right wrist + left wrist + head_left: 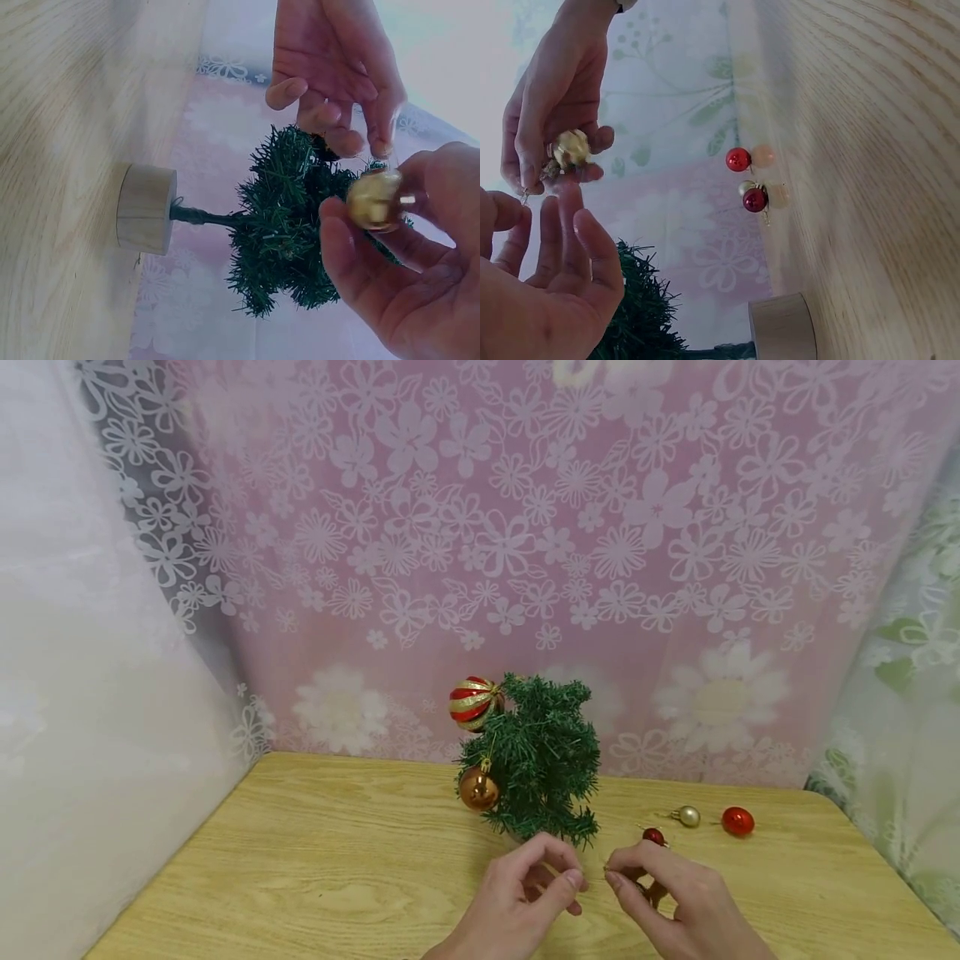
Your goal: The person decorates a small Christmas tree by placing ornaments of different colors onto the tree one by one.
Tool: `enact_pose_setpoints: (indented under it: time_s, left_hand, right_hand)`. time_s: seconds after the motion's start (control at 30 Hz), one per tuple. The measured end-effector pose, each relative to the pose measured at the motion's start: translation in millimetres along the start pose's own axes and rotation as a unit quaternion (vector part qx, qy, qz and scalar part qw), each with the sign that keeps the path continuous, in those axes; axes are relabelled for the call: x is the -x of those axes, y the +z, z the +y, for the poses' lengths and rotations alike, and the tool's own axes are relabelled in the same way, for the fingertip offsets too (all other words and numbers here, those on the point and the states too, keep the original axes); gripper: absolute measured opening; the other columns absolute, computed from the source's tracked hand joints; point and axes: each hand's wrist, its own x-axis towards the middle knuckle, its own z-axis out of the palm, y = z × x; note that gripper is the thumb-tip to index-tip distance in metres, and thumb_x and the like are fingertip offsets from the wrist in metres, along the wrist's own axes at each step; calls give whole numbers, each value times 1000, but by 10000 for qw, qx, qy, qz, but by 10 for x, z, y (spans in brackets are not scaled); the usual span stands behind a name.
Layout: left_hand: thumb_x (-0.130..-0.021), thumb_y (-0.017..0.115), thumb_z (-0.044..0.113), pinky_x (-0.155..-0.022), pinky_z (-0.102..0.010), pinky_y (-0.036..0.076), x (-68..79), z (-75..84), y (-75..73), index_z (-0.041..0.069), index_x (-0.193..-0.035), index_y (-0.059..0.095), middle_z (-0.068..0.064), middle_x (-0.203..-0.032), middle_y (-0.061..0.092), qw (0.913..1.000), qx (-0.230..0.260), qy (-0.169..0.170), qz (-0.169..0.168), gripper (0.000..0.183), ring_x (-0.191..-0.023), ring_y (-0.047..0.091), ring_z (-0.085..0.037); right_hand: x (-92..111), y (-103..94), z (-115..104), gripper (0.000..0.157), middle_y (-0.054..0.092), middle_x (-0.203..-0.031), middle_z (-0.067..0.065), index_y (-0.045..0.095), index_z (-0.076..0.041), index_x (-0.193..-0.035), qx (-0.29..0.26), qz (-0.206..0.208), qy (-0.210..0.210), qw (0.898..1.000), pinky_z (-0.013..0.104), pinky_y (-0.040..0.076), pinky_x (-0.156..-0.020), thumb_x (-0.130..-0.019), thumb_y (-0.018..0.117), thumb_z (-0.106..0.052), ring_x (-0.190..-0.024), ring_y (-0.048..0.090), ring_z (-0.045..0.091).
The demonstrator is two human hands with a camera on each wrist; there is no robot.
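My right hand (686, 893) holds a shiny gold Christmas ornament (375, 201) in its curled fingers; in the head view the fingers mostly hide it. Facing it, my left hand (517, 893) pinches the ornament's thin hanging loop (525, 196) between thumb and forefinger. Both hands are in front of a small green artificial Christmas tree (540, 743). On the tree's left side hang a red-and-gold striped bauble (472, 703) and a copper-brown bauble (478, 789). The tree's round wooden base (146, 208) stands on the table.
On the wood-grain table (337, 860), right of the tree, lie a dark red bauble (653, 836), a pale gold bauble (688, 816) and a bright red bauble (738, 822). A flowered pink curtain (525, 527) hangs behind, with pale sheets at both sides.
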Motion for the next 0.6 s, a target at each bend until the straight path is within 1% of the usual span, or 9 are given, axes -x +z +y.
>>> enact_pose_setpoints:
  time_s: [0.1, 0.2, 0.3, 0.43, 0.53, 0.6]
  left_hand:
    - [-103, 61, 31, -70, -21, 54, -7, 0, 2, 17, -108, 67, 3, -100, 71, 9993, -342, -86, 103, 16, -85, 66, 1]
    - [-102, 63, 31, -72, -20, 52, -9, 4, 6, 19, -105, 68, 10, -98, 70, 9976, -625, -122, 267, 14, -87, 63, 3]
    - [-103, 63, 30, -72, -20, 52, -7, 10, 7, 21, -103, 67, 10, -97, 70, 9962, -769, -90, 392, 10, -87, 63, 3]
    - [-104, 61, 31, -70, -19, 53, -1, 26, -2, 22, -103, 65, 12, -97, 70, 9947, -894, -165, 489, 10, -85, 64, 4]
    - [-104, 59, 33, -69, -19, 52, 3, 47, -10, 22, -104, 64, 13, -94, 70, 9924, -1053, -209, 610, 12, -83, 65, 4]
    - [-105, 58, 33, -69, -19, 51, 0, 69, -16, 21, -104, 63, 12, -93, 70, 9906, -1161, -175, 708, 13, -81, 64, 4]
  right_hand:
    - [-9, 9, -5, 50, 63, -92, -18, 64, -28, -105, 27, 51, -88, 9999, 9, 45, -60, -79, 78, 12, -74, 57, -7]
    - [-14, 34, -9, 50, 62, -90, -18, 63, -27, -103, 46, 146, -123, 9998, 8, 45, -61, -78, 78, 13, -72, 55, -6]
    - [-1, 73, -14, 45, 64, -84, -19, 65, -27, -100, 3, 196, 23, 9998, 9, 43, -58, -80, 77, 11, -69, 56, -7]
    - [14, 127, -17, 35, 67, -81, -16, 66, -24, -100, -74, 178, 240, 9995, 12, 42, -54, -85, 76, 7, -68, 60, -6]
    - [-4, 153, -31, 31, 68, -82, -14, 66, -22, -101, -157, 138, 451, 9988, 14, 45, -55, -88, 74, 5, -69, 61, -6]
    - [-35, 166, -47, 30, 69, -82, -14, 67, -22, -101, -198, 144, 552, 9982, 14, 47, -55, -90, 72, 4, -69, 62, -5]
